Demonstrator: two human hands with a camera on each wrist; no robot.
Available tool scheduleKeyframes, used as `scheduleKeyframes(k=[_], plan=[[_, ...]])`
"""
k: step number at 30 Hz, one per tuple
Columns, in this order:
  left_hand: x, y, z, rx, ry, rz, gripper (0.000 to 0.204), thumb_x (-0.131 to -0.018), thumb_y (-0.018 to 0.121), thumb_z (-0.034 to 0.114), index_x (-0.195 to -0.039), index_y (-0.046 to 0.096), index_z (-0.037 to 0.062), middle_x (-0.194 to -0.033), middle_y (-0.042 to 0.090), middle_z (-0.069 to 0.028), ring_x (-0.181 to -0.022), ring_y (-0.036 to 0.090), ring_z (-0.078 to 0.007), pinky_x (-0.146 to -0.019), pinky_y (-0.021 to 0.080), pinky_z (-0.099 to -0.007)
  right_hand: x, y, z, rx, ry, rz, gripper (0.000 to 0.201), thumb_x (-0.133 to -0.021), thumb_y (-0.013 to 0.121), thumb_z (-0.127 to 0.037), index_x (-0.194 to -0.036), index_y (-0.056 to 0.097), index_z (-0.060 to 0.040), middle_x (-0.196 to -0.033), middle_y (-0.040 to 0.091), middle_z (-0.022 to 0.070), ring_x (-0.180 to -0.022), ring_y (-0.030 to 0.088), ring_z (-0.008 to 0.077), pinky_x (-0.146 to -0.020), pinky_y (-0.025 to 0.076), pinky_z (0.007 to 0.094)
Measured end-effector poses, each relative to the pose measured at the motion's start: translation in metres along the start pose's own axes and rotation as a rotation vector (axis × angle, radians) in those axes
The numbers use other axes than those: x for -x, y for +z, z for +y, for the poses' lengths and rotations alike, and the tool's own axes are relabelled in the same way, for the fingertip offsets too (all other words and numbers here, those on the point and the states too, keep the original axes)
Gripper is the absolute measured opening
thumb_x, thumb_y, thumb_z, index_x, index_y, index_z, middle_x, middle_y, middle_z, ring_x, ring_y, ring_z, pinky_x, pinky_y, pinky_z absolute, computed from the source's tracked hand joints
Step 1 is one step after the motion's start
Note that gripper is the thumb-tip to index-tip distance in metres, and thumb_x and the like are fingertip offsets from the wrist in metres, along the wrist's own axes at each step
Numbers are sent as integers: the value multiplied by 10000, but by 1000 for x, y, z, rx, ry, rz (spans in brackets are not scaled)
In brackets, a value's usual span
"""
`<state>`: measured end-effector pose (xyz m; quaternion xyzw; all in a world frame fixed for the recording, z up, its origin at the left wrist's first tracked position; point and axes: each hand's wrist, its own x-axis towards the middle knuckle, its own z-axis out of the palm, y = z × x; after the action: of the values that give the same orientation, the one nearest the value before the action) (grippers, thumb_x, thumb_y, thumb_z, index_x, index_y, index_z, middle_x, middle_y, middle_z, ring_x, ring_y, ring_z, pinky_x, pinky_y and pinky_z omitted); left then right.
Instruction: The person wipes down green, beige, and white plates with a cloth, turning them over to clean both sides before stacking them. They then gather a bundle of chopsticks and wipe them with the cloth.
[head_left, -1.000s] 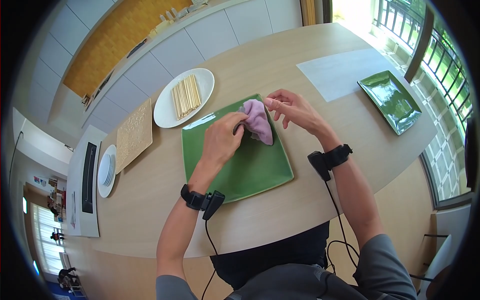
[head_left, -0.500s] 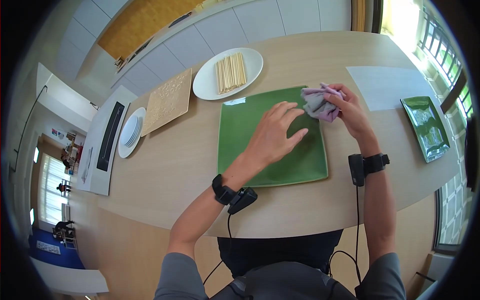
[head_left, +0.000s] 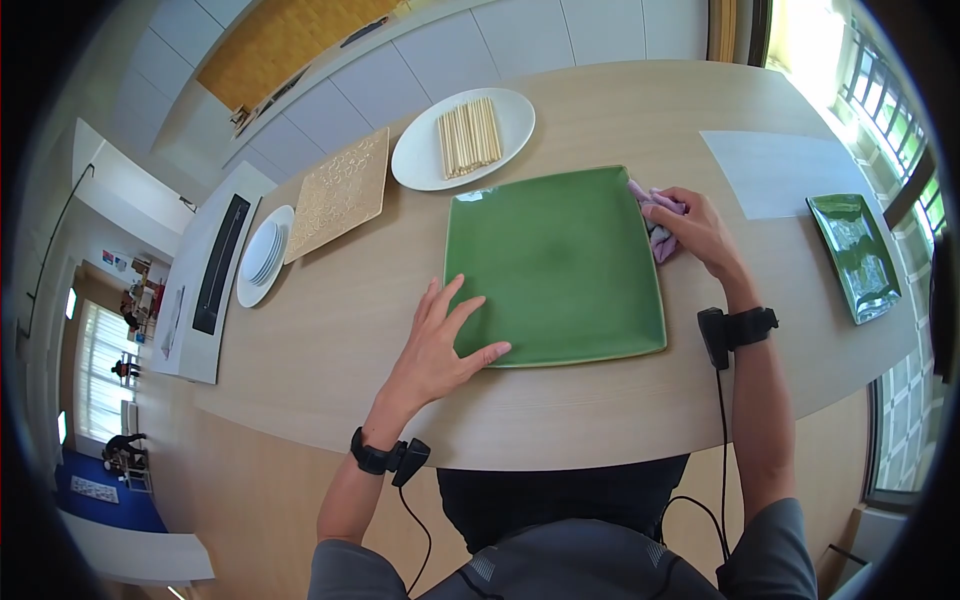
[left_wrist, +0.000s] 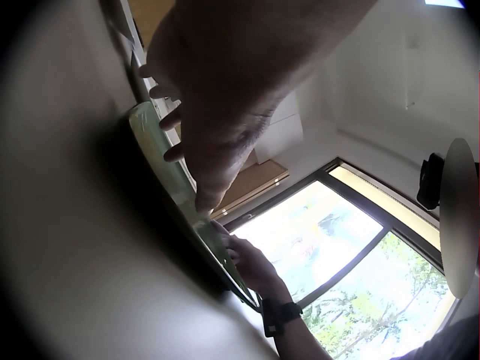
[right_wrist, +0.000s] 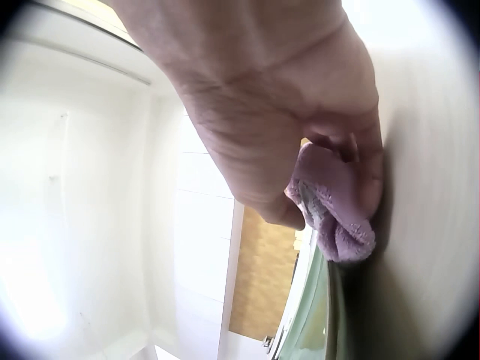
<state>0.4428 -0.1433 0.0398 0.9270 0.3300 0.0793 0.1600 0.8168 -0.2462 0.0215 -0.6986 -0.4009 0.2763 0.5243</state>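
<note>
A large square green plate (head_left: 560, 270) lies on the table in front of me. Its left front corner is under my left hand (head_left: 435, 345), whose fingers are spread and touch the rim. At the plate's right edge my right hand (head_left: 700, 235) grips a bunched purple and grey cloth (head_left: 660, 225). The right wrist view shows that cloth (right_wrist: 337, 202) pinched between thumb and curled fingers, right at the plate's rim (right_wrist: 330, 307). In the left wrist view the plate (left_wrist: 176, 176) is seen edge-on, low over the table.
Behind the plate, a white oval plate (head_left: 415, 160) holds a bundle of pale sticks (head_left: 468, 138). To the left are an embossed gold board (head_left: 340, 195) and stacked white dishes (head_left: 262, 255). A white sheet (head_left: 775, 175) and a smaller green dish (head_left: 855, 255) lie at right.
The cloth passed from my left hand to my right, then moved from above the plate to its right edge. My left hand came back to the left front corner.
</note>
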Motion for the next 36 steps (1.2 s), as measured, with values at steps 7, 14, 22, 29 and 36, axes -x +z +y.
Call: scheduleKeyframes(k=[7, 14, 22, 29, 36], plan=[[6, 2, -8, 141, -1, -121, 983, -692, 856, 558, -1476, 470, 108, -1647, 196, -162, -1535, 47, -388, -1213, 217, -546, 1, 5, -2, -84, 172, -162, 343, -889, 729, -313, -954, 690, 21, -711, 625, 39, -581, 627, 98, -485, 518, 247], [0, -4, -4, 124, 5, -159, 1073, -626, 887, 574, -1490, 451, 111, -1650, 186, -158, -1536, 11, -388, -1208, 215, -567, 0, 9, 1, -100, 156, -193, 303, -886, 732, -274, -932, 686, 22, -717, 629, 34, -574, 604, 87, -466, 484, 245], [-5, -4, -4, 99, 37, -194, 1038, -642, 890, 531, -1487, 446, 123, -1644, 177, -167, -1521, -35, -441, -1193, 234, -607, -2, 19, 9, -130, 121, -146, 231, -865, 730, -180, -960, 682, 25, -755, 634, 22, -615, 573, 80, -518, 454, 249], [-12, 0, -3, 15, 51, -196, 1057, -630, 891, 515, -1497, 409, 151, -1620, 201, -163, -1489, -26, -521, -1173, 248, -664, 1, 22, 0, -243, 194, -157, 200, -875, 688, -129, -986, 661, 36, -849, 665, 49, -686, 613, 94, -572, 487, 254], [-14, 0, -9, 96, 58, -188, 1075, -629, 882, 554, -1506, 397, 163, -1613, 210, -159, -1493, -9, -508, -1176, 251, -657, 6, 18, -21, -368, 230, -159, 195, -869, 653, -101, -1005, 622, 35, -863, 658, 56, -730, 653, 112, -615, 528, 253]])
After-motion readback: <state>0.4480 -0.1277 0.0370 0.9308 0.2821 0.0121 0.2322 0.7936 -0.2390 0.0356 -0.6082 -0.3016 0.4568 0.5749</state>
